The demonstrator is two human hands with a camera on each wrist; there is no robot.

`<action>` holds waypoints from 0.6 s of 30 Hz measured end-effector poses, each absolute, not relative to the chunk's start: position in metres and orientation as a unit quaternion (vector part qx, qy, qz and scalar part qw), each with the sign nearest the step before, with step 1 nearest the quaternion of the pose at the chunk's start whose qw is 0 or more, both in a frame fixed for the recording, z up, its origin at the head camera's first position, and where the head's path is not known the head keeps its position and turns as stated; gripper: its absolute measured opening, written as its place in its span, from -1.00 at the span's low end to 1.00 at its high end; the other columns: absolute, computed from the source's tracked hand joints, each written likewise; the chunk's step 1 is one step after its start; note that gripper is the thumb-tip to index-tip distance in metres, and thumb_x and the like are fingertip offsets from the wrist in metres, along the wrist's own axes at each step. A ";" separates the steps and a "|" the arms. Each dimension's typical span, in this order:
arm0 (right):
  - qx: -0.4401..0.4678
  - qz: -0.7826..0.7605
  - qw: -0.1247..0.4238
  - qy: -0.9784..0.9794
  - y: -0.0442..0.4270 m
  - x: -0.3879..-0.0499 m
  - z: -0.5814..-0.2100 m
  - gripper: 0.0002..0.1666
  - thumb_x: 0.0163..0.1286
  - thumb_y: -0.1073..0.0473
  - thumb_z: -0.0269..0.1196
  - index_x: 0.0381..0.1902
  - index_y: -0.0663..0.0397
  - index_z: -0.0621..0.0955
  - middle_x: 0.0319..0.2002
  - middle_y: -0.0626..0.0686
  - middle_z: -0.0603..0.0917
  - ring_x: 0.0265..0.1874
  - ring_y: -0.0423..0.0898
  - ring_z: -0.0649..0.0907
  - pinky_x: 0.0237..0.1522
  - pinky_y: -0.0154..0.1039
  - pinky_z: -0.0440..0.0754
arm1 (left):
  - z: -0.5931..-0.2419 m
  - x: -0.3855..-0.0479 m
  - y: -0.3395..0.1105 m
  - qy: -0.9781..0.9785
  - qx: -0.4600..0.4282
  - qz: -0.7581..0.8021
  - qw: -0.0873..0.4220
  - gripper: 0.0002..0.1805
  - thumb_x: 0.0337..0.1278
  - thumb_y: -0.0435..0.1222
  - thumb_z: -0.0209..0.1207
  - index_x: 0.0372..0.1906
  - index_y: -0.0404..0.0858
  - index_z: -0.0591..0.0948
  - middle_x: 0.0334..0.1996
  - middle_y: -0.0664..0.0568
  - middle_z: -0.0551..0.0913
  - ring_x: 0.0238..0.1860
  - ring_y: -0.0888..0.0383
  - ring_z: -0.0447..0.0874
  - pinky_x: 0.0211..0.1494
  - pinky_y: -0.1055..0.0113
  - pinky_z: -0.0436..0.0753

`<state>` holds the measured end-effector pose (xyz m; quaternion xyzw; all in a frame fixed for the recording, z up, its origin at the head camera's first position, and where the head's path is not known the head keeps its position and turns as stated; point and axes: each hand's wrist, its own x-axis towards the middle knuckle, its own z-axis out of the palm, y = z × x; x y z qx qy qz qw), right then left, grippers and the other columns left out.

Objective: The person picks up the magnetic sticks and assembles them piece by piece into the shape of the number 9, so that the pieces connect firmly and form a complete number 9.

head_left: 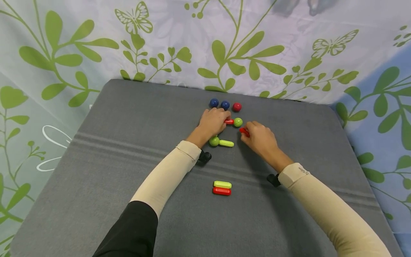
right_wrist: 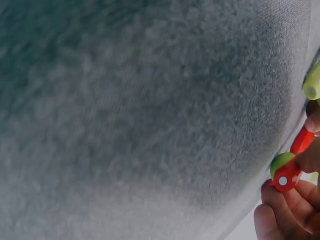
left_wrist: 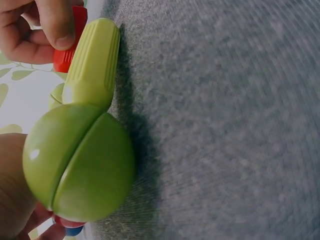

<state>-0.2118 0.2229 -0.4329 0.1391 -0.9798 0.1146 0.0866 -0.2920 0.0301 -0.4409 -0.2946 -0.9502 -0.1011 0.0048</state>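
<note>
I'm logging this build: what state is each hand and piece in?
Left hand: gripping red rod
Right hand: pinching another red rod
Far green ball: against left hand's rod
Near green ball: against lime rod
Loose lime rod, loose red rod: side by side
Blue balls, red ball: in a row

Bright head view; soft shadows on tabletop [head_left: 144,107]; right wrist view blurry.

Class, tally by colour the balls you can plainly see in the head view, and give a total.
Green balls: 2
Blue balls: 2
Red ball: 1
Total: 5 plainly visible; the left hand may hide more.
</note>
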 end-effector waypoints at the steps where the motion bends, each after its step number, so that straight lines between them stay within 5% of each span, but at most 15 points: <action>1: 0.137 0.114 0.086 -0.980 0.222 -0.212 -0.433 -0.85 0.31 0.23 0.32 -0.35 0.18 0.56 -0.52 0.06 0.45 -0.63 0.01 0.45 -0.61 -0.10 0.40 | -0.441 -0.292 0.030 -0.950 -0.294 -0.103 0.006 -0.78 0.40 -0.21 0.16 0.07 0.05 0.63 -0.03 0.15 0.62 -0.03 0.06 0.56 0.04 0.03 0.52; 7: 0.112 0.117 0.086 -0.983 0.217 -0.214 -0.435 -0.78 0.32 0.21 0.31 -0.47 0.13 0.51 -0.54 0.07 0.46 -0.65 0.02 0.46 -0.61 -0.10 0.40 | -0.441 -0.292 0.031 -0.950 -0.294 -0.107 0.013 -0.79 0.40 -0.21 0.15 0.05 0.05 0.63 -0.04 0.14 0.63 -0.05 0.06 0.56 0.03 0.05 0.53; 18: 0.079 0.133 0.076 -0.985 0.214 -0.218 -0.433 -0.81 0.30 0.18 0.33 -0.37 0.20 0.59 -0.47 0.12 0.59 -0.56 0.06 0.57 -0.50 0.01 0.53 | -0.442 -0.293 0.031 -0.951 -0.289 -0.111 0.007 -0.79 0.41 -0.20 0.16 0.07 0.04 0.63 -0.03 0.13 0.63 -0.05 0.06 0.56 0.02 0.05 0.51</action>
